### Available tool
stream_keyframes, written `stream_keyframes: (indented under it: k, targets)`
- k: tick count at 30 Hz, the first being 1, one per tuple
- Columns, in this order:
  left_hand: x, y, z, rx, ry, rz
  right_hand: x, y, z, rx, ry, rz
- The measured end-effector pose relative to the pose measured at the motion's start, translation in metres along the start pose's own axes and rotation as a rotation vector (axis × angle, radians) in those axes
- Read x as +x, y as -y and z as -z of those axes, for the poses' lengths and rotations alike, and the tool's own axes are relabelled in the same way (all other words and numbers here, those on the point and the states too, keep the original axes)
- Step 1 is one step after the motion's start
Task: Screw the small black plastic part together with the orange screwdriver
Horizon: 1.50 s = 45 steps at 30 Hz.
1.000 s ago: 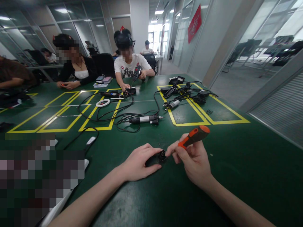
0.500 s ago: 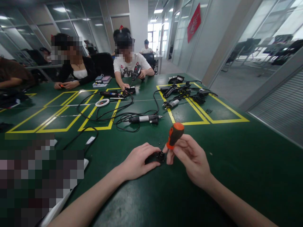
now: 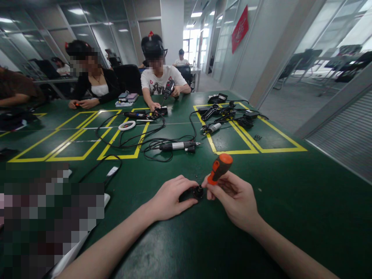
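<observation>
On the green table, my left hand [image 3: 171, 197] grips a small round black part [image 3: 198, 192] between thumb and fingers. A short post stands up from the middle of that part. My right hand [image 3: 234, 197] is closed around the lower end of a screwdriver [image 3: 221, 167] with an orange and dark grey handle. The screwdriver leans, its handle up and to the right, just right of the black part. Its shaft and tip are mostly hidden by my right fingers, so I cannot tell whether the tip touches the part.
A grey and black electric screwdriver [image 3: 178, 146] with a coiled cable lies ahead. Black tools and cables [image 3: 225, 112] lie farther right, near small dark pieces [image 3: 257, 137]. A white ring [image 3: 127, 125] lies left. Across the table, a person [image 3: 162, 79] holds a drill [image 3: 168, 89].
The screwdriver has tilted further right, its handle moving right and slightly down with my right hand. My left hand stays on the black part.
</observation>
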<state>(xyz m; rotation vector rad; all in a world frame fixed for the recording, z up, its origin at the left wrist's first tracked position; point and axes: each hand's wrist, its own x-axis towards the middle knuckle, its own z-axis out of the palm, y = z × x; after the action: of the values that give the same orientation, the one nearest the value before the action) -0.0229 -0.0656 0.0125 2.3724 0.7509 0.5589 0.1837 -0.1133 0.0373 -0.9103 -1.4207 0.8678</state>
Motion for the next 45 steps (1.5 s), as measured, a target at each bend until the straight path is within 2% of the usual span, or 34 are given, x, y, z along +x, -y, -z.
stream_keyframes:
  k: [6, 15, 18, 23, 26, 31, 45]
  targets:
    - [0.001, 0.001, 0.0, 0.017, -0.008, -0.018, -0.002, -0.001, 0.002, 0.032, 0.109, 0.032]
    - [0.0, 0.001, -0.001, 0.038, -0.017, -0.012, -0.002, -0.004, -0.003, 0.126, -0.029, -0.069]
    - [0.0, 0.002, -0.001, 0.046, -0.025, -0.007, 0.001, -0.002, -0.002, 0.115, -0.017, -0.057]
    - [0.0, 0.001, -0.001, 0.041, -0.014, 0.002, 0.006, 0.006, 0.001, -0.073, -0.015, 0.034]
    - [0.0, 0.001, 0.0, 0.046, -0.012, -0.001, 0.007, 0.009, 0.003, -0.138, -0.022, 0.028]
    - [0.0, 0.0, 0.0, 0.038, -0.018, -0.003, 0.002, 0.008, 0.002, -0.082, -0.06, -0.01]
    - [-0.001, 0.0, 0.0, 0.027, -0.015, -0.017, -0.001, 0.004, 0.001, -0.135, 0.012, 0.018]
